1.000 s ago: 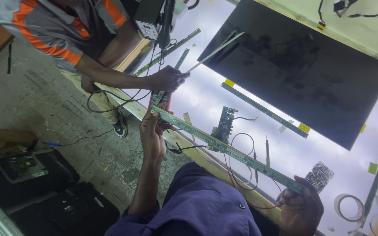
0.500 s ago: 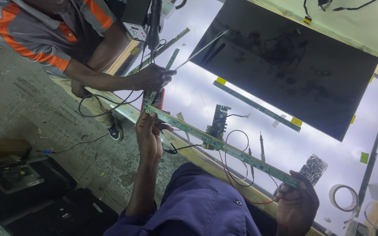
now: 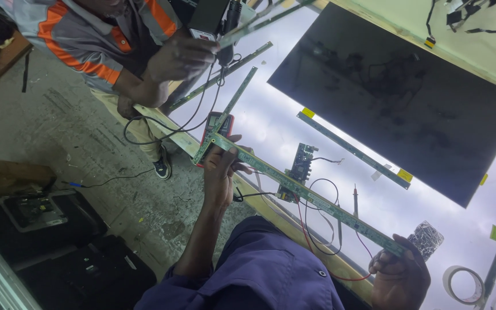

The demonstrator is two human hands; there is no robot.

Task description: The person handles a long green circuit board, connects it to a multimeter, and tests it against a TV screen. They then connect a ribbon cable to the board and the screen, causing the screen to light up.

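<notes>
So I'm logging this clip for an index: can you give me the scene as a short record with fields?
Setting: backlit white workbench
Left hand: grips one end of the long thin green circuit strip
Right hand: holds the strip's other end
Under the strip: small green circuit board, red and black wires
Nearby: large dark rectangular panel, red handheld meter
Other person: a hand holds a second strip

I see a thin green circuit strip point(image 3: 311, 195), a glossy black panel point(image 3: 397, 97), and a rough concrete floor point(image 3: 81, 149).

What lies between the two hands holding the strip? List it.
Head view: under the strip, a small circuit board, looped wires and a red probe.
</notes>
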